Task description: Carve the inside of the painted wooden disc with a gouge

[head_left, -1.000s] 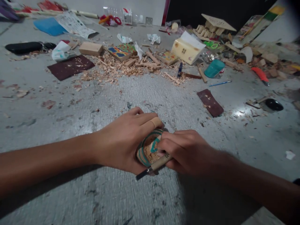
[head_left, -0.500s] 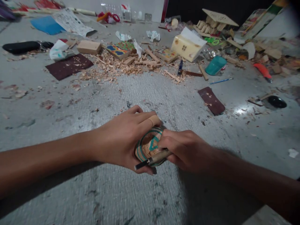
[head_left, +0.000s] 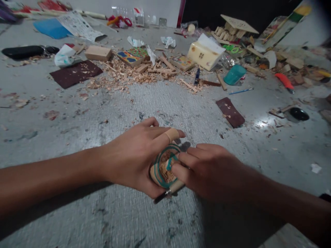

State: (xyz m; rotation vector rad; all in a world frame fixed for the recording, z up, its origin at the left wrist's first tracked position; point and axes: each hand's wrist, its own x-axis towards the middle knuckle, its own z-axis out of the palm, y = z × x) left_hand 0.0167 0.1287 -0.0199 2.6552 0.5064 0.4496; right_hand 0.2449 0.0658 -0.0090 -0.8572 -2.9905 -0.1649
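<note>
My left hand (head_left: 139,151), with a tan bandage round one finger, is curled around a rounded wooden piece (head_left: 154,170) on the table. Teal lines run along the piece's rim, and its hollowed middle is rough, with wood crumbs in it. In my right hand (head_left: 204,168) is a carving chisel (head_left: 176,187), its pale wooden handle under the fingers and its dark blade pointing left past the near edge of the piece. Fingertips of that same hand touch the hollow. The far end of the handle is hidden by the hand.
Wood shavings (head_left: 144,76) lie heaped beyond my hands, among wooden blocks (head_left: 98,52). Brown sandpaper sheets lie left (head_left: 76,73) and right (head_left: 230,112). A teal cup (head_left: 234,74), an orange-handled tool (head_left: 284,82) and a stick-built model house (head_left: 230,31) are farther right.
The wooden piece has tilted and shifted slightly toward me. My right hand has turned and the chisel's blade has dropped lower. A left fingertip now extends farther right.
</note>
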